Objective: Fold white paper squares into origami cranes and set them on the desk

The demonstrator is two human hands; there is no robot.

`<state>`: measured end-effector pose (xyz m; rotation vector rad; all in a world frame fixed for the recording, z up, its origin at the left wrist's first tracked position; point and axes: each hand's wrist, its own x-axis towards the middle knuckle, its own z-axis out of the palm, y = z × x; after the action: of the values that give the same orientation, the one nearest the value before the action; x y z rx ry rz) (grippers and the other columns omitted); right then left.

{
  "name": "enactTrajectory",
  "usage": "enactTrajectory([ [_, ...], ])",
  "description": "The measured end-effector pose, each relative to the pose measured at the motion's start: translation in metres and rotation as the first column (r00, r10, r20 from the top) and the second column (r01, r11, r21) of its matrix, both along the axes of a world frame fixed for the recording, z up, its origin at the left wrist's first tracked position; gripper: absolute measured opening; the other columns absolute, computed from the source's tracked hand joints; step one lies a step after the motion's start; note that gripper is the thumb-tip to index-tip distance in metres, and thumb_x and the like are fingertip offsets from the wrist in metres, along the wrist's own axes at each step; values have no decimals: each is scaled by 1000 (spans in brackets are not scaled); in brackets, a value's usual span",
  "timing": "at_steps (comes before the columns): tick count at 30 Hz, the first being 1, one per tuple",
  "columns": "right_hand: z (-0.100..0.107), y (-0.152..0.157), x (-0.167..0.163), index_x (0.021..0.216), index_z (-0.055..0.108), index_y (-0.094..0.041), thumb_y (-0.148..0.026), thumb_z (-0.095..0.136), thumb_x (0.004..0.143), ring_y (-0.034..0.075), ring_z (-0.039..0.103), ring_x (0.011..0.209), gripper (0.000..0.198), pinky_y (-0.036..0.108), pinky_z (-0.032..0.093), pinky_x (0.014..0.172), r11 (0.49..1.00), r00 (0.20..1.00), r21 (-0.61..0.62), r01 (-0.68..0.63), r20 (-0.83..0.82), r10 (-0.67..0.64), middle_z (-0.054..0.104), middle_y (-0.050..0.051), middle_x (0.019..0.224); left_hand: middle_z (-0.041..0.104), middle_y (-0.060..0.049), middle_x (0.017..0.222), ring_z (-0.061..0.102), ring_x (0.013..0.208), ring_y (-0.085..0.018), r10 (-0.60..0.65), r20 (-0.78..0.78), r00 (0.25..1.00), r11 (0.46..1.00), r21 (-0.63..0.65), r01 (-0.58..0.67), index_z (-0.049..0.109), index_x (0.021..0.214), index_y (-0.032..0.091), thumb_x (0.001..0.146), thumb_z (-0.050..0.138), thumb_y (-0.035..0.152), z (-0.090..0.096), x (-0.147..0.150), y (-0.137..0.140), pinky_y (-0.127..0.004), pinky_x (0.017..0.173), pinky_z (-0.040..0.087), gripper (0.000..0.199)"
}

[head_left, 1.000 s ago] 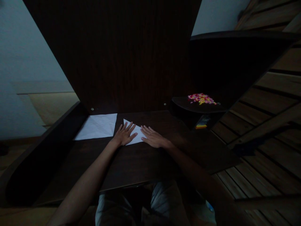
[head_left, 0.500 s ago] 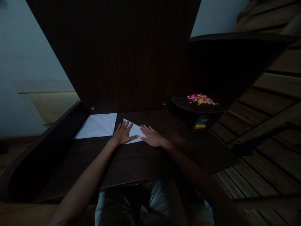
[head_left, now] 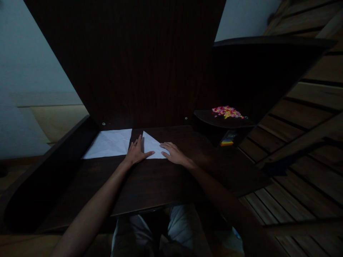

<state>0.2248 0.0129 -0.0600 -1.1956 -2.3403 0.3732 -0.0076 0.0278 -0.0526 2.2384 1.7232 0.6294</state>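
Note:
A white sheet of paper folded into a triangle (head_left: 152, 146) lies on the dark wooden desk, its peak pointing away from me. Along its left edge rests my left hand (head_left: 135, 153), open, with the thumb stretched across the paper's lower edge. My right hand (head_left: 175, 154) is at the triangle's right corner, thumb apart from the fingers, tips on the paper; it covers that corner. Just left of my left hand lies a second white sheet (head_left: 108, 143), flat and creased.
On a small curved shelf (head_left: 206, 117) at the right is a pile of pink, red and yellow small pieces (head_left: 227, 112). Below it sits a yellow-and-orange item (head_left: 226, 143). A raised side board (head_left: 48, 167) bounds the desk at left; a tall dark panel (head_left: 128, 64) stands behind.
The folded triangle has turned slightly, so its lower edge now lies level. My left hand has shifted from on top of the paper to its left edge; my right hand's fingers have drawn in.

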Motion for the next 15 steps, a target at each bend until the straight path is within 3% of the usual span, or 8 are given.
enactTrajectory([
  [6,0,-1,-1,125,56,-16,-30,43,92,25,38,130,39,45,30,108,1000,998,5,-5,61,5,51,10,136,36,-21,145,42,129,-34,-8,238,971,1000,-6,9,-2,148,16,65,72,52,4,2,-1,-45,104,37,116],
  [9,2,-2,-1,127,55,-15,-30,43,92,26,36,132,41,46,30,108,1000,996,-10,-4,94,5,48,11,139,38,-21,144,41,130,-31,-17,356,934,1000,3,18,-5,147,15,62,77,39,3,3,0,-43,105,37,121],
  [12,3,-3,-1,130,53,-17,-29,42,92,26,34,133,41,48,29,108,1000,995,-16,3,103,-2,46,9,141,32,-21,147,35,133,-32,-35,498,867,999,45,14,-2,148,17,55,83,26,2,4,2,-43,108,33,126],
  [15,2,-3,-1,131,51,-20,-30,41,93,26,33,134,41,49,29,108,1000,995,-9,-1,100,2,45,7,141,21,-19,152,39,130,-35,-11,666,746,999,30,-13,2,147,25,51,84,18,1,7,3,-45,104,39,127],
])
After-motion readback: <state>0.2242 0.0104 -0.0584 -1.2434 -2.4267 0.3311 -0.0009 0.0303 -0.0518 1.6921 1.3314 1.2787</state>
